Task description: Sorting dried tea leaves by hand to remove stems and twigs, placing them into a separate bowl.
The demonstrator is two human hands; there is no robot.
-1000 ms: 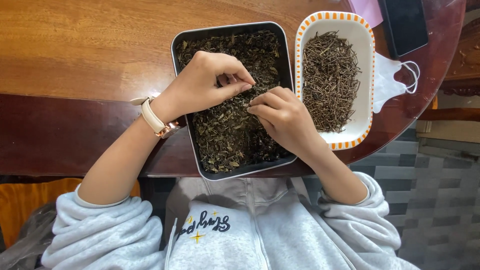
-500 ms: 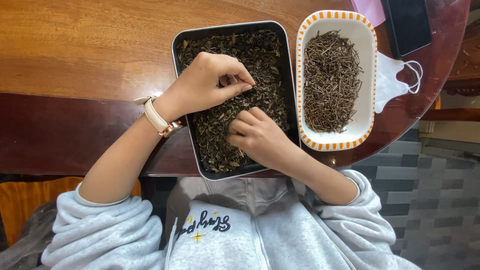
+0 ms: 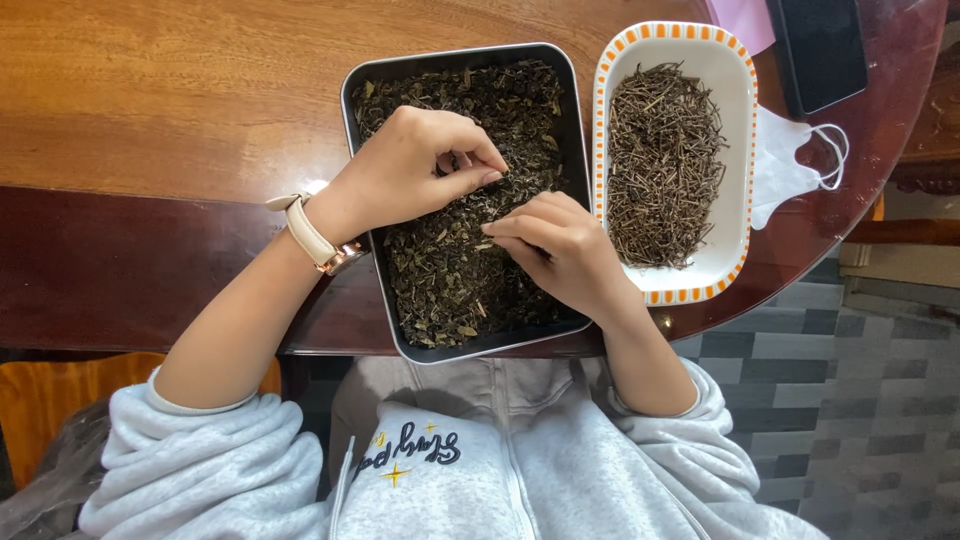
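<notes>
Both hands' fingers pinch narrowly over dried leaves in dark tray point(image 3: 352, 90): left hand point(image 3: 405, 170), right hand point(image 3: 560, 250). What they pinch is unclear. Phone point(image 3: 820, 50) cut off at worktop point(image 3: 160, 90) edge.

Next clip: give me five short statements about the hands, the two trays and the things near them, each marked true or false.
1. Both hands work over the dark metal tray of dried leaves. True.
2. The left hand wears a watch on its wrist. True.
3. The white tray with the orange-checked rim holds whole green leaves. False: it holds thin brown stems.
4. A white face mask lies left of the dark tray. False: it lies right of the white tray, on the wooden table.
5. The right hand rests flat and open on the table. False: its fingers are curled in a pinching grip over the leaves.
</notes>
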